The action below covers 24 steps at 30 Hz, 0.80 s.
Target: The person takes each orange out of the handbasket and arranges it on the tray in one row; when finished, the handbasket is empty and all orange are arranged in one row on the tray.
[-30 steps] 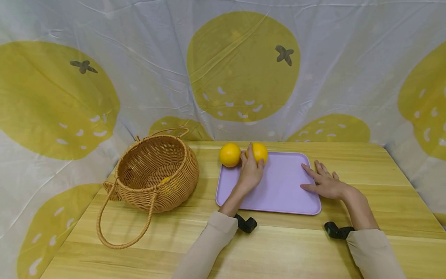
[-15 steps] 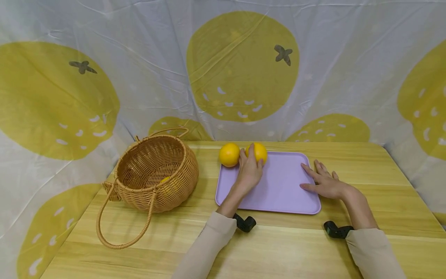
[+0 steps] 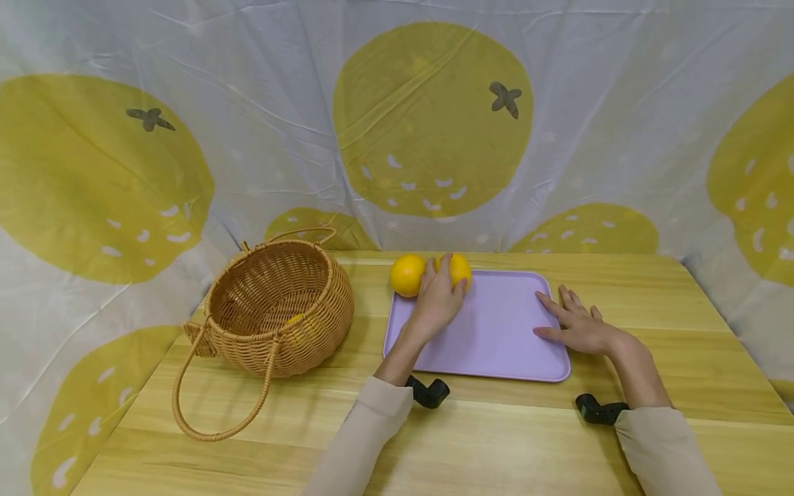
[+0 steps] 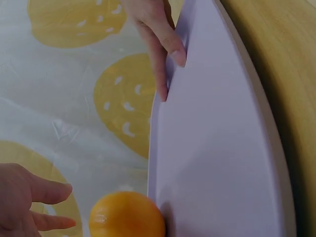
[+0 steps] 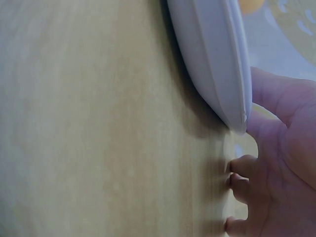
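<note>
Two oranges stand side by side at the back left of the purple tray [image 3: 496,331]: a left orange [image 3: 407,275] and a right orange [image 3: 460,269]. The left hand [image 3: 437,303] has its bent fingers over the right one, covering part of it. From the left wrist view, thumb and finger of that hand [image 4: 29,202] are apart from an orange [image 4: 127,215], with a gap between. The right hand [image 3: 586,331] has spread fingers, its thumb and index finger at the tray's right rim; the right wrist view shows other fingertips of this hand [image 5: 281,158] on the wooden table.
A wicker basket [image 3: 329,310] with a yellow thing [image 3: 295,319] inside stands left of the tray, its front handle [image 3: 180,406] hanging down to the table [image 3: 509,448]. Behind the table hangs a fruit-patterned cloth [image 3: 595,103].
The left hand has shifted a little to the left, and the right orange sits slightly closer to the left one. The right hand has stayed at the tray's rim.
</note>
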Each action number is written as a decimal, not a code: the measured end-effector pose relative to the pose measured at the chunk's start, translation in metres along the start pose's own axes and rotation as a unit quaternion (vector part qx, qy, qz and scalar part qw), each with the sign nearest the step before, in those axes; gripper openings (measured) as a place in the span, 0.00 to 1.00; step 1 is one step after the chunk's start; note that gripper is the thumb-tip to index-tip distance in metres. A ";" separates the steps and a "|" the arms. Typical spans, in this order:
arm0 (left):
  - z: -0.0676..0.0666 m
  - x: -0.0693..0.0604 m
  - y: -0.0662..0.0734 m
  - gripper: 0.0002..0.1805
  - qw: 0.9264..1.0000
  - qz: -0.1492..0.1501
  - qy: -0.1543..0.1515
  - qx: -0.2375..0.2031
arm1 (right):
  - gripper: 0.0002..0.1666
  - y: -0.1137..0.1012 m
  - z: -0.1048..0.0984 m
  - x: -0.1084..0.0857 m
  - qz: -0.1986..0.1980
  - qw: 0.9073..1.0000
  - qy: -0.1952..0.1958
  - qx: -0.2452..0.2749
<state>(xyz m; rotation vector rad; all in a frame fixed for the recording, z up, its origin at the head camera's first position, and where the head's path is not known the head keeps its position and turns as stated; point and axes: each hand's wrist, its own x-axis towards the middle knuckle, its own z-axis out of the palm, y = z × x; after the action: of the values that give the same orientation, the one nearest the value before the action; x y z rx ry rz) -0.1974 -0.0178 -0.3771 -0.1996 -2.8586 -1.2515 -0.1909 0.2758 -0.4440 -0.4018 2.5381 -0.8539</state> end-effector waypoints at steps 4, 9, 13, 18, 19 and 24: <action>-0.009 0.002 0.000 0.32 1.000 0.002 -0.013 -0.003 | 0.63 0.008 0.003 0.004 -0.004 1.000 0.006 0.002; -0.034 0.007 0.008 0.33 0.999 0.021 -0.039 0.002 | 0.55 0.005 0.002 0.001 -0.025 0.999 0.012 0.023; -0.064 0.015 0.019 0.34 0.998 0.042 -0.055 -0.007 | 0.54 0.005 0.002 0.002 -0.019 1.000 0.008 0.011; -0.109 0.027 0.036 0.32 0.994 0.073 -0.083 -0.018 | 0.54 0.005 0.002 0.001 -0.017 1.000 0.010 0.012; -0.117 0.030 0.039 0.31 0.992 0.080 -0.092 -0.015 | 0.54 0.005 0.002 0.001 -0.024 1.000 0.010 0.018; -0.156 0.039 0.050 0.30 0.987 0.085 -0.135 0.001 | 0.55 0.002 0.002 0.000 -0.018 1.000 0.008 0.007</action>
<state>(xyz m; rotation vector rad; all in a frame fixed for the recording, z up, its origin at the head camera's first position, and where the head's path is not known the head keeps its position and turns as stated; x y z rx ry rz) -0.2363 -0.0944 -0.2322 -0.6470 -2.9797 -1.2759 -0.1907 0.2766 -0.4467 -0.4404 2.5462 -0.8903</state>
